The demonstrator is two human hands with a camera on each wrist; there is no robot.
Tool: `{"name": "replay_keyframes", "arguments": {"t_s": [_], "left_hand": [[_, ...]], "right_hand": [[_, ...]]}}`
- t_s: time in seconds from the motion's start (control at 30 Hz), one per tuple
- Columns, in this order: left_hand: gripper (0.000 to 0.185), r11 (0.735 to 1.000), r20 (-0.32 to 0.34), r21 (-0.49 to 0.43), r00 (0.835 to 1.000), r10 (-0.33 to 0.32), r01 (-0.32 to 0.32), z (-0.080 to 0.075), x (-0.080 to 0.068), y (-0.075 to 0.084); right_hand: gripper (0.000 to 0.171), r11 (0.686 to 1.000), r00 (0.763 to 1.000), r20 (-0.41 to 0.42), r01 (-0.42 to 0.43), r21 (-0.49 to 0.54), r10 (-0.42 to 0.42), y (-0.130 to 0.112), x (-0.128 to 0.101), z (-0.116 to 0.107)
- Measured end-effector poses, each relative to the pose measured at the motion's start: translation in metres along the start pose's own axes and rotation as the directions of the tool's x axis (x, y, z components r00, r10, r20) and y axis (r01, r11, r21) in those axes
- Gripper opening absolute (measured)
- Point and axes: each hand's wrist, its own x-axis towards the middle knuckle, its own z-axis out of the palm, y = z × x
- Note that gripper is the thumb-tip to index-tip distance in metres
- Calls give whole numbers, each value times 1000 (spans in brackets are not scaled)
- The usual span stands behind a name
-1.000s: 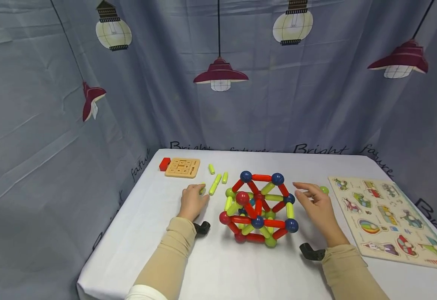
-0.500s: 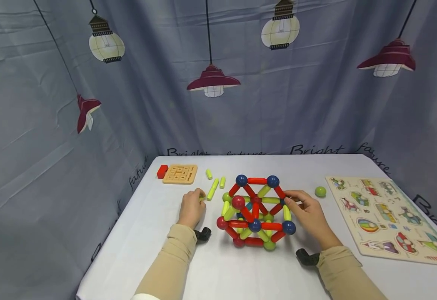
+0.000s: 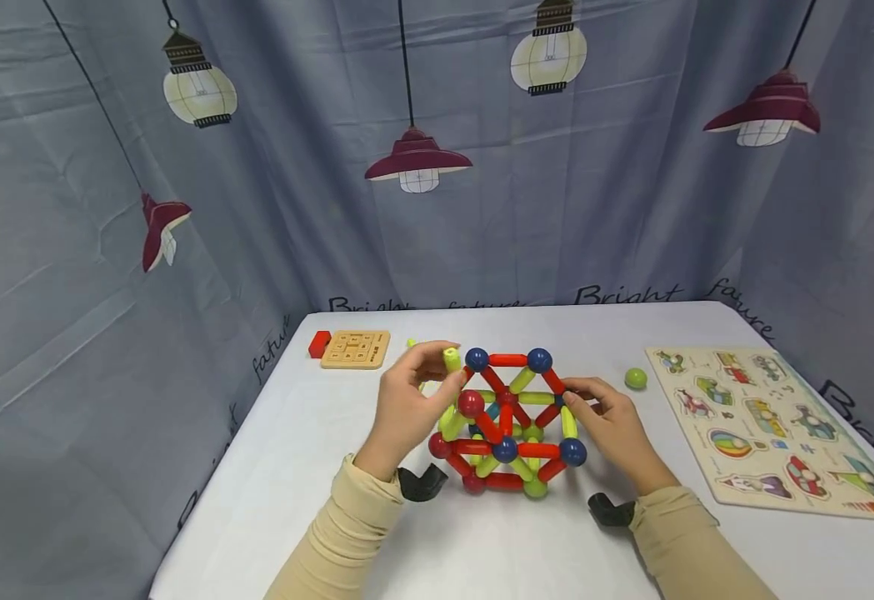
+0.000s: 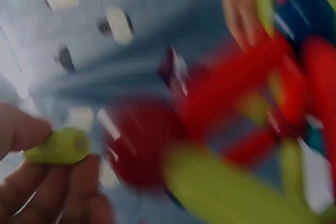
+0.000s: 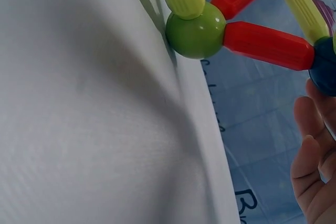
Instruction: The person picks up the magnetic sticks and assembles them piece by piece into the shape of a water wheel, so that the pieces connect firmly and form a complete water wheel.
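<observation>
A construction of red and yellow-green magnetic rods [image 3: 539,450] joined by coloured balls stands mid-table. My left hand [image 3: 407,408] pinches a short yellow-green rod [image 3: 451,360] between thumb and fingers, at the upper left of the construction. In the left wrist view, that rod [image 4: 65,148] points towards a blurred red ball [image 4: 142,142] and stays apart from it. On the other side, my right hand [image 3: 611,423] grips the construction at a dark blue ball. Its fingers [image 5: 310,116] touch the blue ball [image 5: 325,66] from below in the right wrist view; the thumb's contact is partly hidden.
A loose green ball [image 3: 635,378] lies right of the construction, near a picture puzzle board [image 3: 706,483]. At the back left are a wooden number board [image 3: 356,349] and a red block [image 3: 320,344]. Loose yellow-green rods behind my left hand are mostly hidden.
My left hand has lifted a yellow-green rod from the table and carried it right, to the construction. My right hand has moved left from near the green ball and taken hold of the construction.
</observation>
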Motion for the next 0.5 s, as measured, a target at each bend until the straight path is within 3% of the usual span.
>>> {"name": "replay_keyframes", "arguments": {"t_s": [0.03,0.1,0.2,0.27,0.3,0.37,0.5], "left_hand": [[30,999,86,18,996,37,-38,3,3,15],[28,986,255,133,965,62,-99,11,8,36],[27,908,437,369,899,18,-197,23,11,49],[27,844,489,479,872,-28,-242,28,8,48],[26,821,500,510,865,-38,-258,30,6,47],[25,785,507,551,861,-43,-285,33,3,46],[23,739,513,590,858,-31,-326,36,-1,47]], "right_hand": [[26,1000,1000,-2,5,6,-5,1,1,0],[26,1000,1000,-8,13,13,-13,2,2,0],[26,1000,1000,-6,16,12,-16,1,2,1],[26,1000,1000,2,12,16,-13,0,3,3],[26,1000,1000,8,11,17,-12,0,3,4],[26,1000,1000,17,6,17,-6,0,3,5],[26,1000,1000,26,-3,8,3,0,2,5]]}}
